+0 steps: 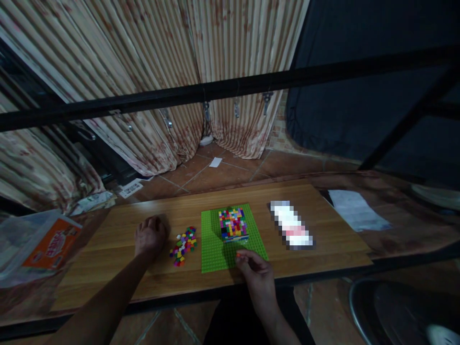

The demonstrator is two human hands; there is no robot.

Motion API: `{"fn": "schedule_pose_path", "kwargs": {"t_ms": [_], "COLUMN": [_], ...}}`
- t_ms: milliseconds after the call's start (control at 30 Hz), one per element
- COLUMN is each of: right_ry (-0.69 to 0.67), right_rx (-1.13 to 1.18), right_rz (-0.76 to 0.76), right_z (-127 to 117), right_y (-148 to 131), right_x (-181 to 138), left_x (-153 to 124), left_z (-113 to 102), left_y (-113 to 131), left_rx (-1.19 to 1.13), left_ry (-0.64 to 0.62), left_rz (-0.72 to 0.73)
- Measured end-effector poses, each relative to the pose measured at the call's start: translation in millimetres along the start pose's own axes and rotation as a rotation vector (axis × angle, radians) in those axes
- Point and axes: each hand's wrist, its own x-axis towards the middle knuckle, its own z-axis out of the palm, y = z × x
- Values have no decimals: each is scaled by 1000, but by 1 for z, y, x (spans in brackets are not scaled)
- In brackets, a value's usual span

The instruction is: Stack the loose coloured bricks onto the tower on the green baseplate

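Note:
Between the thumb and fingertips of my right hand (257,273) is a small orange-red toy brick (238,255). This hand is closed in a pinch over the near edge of a green baseplate (210,244). On the plate, just beyond the pinch, stands a block of many-coloured bricks (233,223), built up in layers. My left hand (150,235) rests on the table, palm down with fingers loosely curled in. Nothing shows in it, though its palm is hidden. A pile of loose coloured bricks (184,247) lies between my left hand and the plate.
On the wooden table (115,249), a phone (291,225) with a blurred screen lies right of the plate. A plastic tub (43,244) with an orange label stands at the left. A paper sheet (355,209) lies at the right. A dark metal bar (230,88) crosses beyond the table.

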Motion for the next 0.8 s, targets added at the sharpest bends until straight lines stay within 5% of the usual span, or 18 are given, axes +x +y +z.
{"fn": "schedule_pose_path", "kwargs": {"t_ms": [800], "right_ry": [-13], "right_rx": [10], "right_rz": [63], "right_z": [-1], "right_y": [2], "right_x": [0], "left_x": [-1], "left_z": [-4], "left_y": [4], "left_rx": [19], "left_ry": [-25], "left_rz": [-14]}}
